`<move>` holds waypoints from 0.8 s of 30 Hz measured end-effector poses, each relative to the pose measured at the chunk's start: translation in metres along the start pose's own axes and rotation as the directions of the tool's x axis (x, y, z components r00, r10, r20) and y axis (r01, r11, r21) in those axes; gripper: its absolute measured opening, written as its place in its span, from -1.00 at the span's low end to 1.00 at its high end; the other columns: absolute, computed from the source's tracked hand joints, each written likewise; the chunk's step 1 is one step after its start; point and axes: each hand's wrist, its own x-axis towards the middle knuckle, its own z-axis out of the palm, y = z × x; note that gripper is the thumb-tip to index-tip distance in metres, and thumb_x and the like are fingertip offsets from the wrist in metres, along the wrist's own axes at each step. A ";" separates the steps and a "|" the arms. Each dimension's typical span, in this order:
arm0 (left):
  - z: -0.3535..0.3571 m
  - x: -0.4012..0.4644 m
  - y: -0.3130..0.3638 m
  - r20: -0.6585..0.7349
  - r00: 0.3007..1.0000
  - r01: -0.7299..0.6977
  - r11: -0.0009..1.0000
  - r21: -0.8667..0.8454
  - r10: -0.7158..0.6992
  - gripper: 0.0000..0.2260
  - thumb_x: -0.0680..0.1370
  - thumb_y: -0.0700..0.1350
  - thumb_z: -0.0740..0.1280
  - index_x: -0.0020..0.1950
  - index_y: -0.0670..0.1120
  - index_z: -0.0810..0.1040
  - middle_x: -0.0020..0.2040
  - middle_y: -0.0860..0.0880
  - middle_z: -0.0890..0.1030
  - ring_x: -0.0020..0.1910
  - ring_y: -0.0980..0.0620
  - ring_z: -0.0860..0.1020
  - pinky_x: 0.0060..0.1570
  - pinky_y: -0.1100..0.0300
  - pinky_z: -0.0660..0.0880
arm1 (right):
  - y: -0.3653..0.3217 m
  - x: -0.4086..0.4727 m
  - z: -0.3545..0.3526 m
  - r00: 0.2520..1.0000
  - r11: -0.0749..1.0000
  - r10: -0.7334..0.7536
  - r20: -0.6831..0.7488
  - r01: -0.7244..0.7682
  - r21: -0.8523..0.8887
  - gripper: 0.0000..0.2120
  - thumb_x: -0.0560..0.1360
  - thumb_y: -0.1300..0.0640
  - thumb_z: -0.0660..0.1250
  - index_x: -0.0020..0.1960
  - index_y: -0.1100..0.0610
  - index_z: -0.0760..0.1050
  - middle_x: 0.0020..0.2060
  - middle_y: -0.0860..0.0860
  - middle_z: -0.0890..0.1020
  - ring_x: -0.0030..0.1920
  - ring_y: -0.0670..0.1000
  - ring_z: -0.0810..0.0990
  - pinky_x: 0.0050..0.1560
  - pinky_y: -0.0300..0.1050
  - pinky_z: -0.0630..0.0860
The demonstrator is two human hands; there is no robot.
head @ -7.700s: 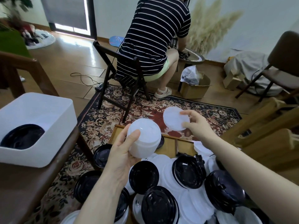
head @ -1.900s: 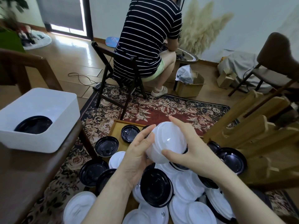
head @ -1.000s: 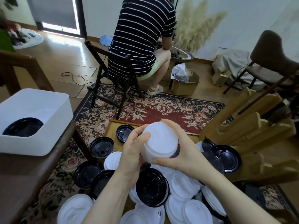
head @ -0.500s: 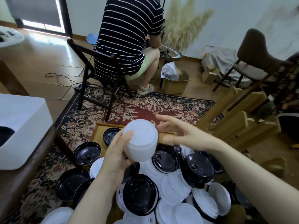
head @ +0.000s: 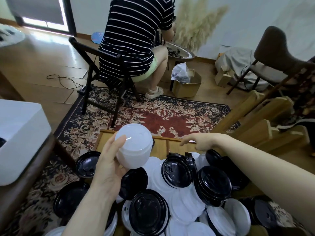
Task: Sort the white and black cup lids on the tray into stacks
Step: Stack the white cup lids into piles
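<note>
my right hand point(head: 198, 142) has come off the stack of white lids point(head: 133, 147), which it was steadying a second ago, and now reaches out over the far side of the wooden tray point(head: 160, 147), fingers loose and holding nothing. my left hand point(head: 109, 167) holds the stack alone now, thumb up near its top and fingers wrapped round the side, lifted above the pile. i read that as the last white lid being seated and the right hand going for the next one, though i can't tell which lid it is after from this angle.

the loose lids point(head: 172, 201) lie heaped on the near part of the tray, white and black mixed and overlapping, with a short black stack point(head: 214, 186) beside the right forearm, so most of the sorting looks still to do. a few black lids point(head: 87, 164) sit off the tray's left edge over the patterned rug point(head: 162, 116). to the left a white bin point(head: 20, 138) rests on a dark bench point(head: 30, 174). beyond the rug a person in a striped shirt point(head: 133, 31) sits on a black folding chair point(head: 100, 68), back turned, by a cardboard box point(head: 186, 86).
</note>
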 end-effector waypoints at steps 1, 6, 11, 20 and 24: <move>0.001 0.000 0.001 -0.003 1.000 0.002 1.000 0.003 -0.002 -0.50 0.33 0.03 0.47 0.28 0.05 0.59 0.08 0.04 0.69 0.05 0.00 0.62 0.08 -0.03 0.52 | 0.004 0.002 -0.002 1.000 0.999 0.029 0.007 -0.029 0.013 -0.26 0.35 0.48 0.04 0.40 -0.06 0.41 0.48 -0.05 0.33 0.49 -0.04 0.27 0.47 -0.04 0.25; -0.001 0.003 0.000 0.002 1.000 0.014 0.999 0.034 -0.014 -0.48 0.28 0.06 0.49 0.25 0.10 0.61 0.08 0.08 0.71 0.06 0.02 0.63 0.12 -0.07 0.54 | 0.015 0.003 -0.005 0.960 0.978 0.206 0.188 -0.195 -0.078 -0.43 0.47 0.24 0.40 0.45 0.02 0.37 0.39 0.04 0.42 0.37 0.08 0.42 0.34 -0.07 0.40; 0.002 0.002 -0.002 0.027 0.999 0.016 0.997 0.071 -0.018 -0.33 0.11 0.18 0.52 0.22 0.08 0.63 0.10 0.06 0.70 0.07 0.01 0.61 0.04 0.00 0.54 | 0.020 0.004 0.010 0.978 0.952 0.205 0.048 -0.188 -0.241 -0.66 0.51 0.20 0.32 0.28 0.04 0.52 0.20 -0.01 0.53 0.15 0.03 0.51 0.04 -0.15 0.43; 0.001 0.000 -0.002 0.018 1.000 0.016 0.996 0.092 -0.018 -0.49 0.29 0.08 0.45 0.25 0.09 0.63 0.10 0.04 0.68 0.09 0.00 0.61 0.17 -0.06 0.52 | 0.032 0.001 -0.009 0.965 0.976 0.194 -0.175 -0.209 -0.069 -0.80 0.54 0.25 0.23 0.11 0.08 0.53 -0.02 -0.03 0.53 0.00 0.00 0.51 -0.11 -0.22 0.44; 0.001 -0.001 -0.002 0.011 1.000 0.025 0.995 0.099 -0.026 -0.51 0.29 0.08 0.45 0.22 0.10 0.64 0.11 0.04 0.68 0.09 -0.02 0.61 0.14 -0.06 0.54 | 0.039 0.008 -0.009 0.923 0.947 0.304 -0.238 -0.265 0.180 -0.87 0.53 0.27 0.25 0.03 0.14 0.54 -0.04 0.05 0.59 -0.03 0.03 0.55 -0.15 -0.19 0.48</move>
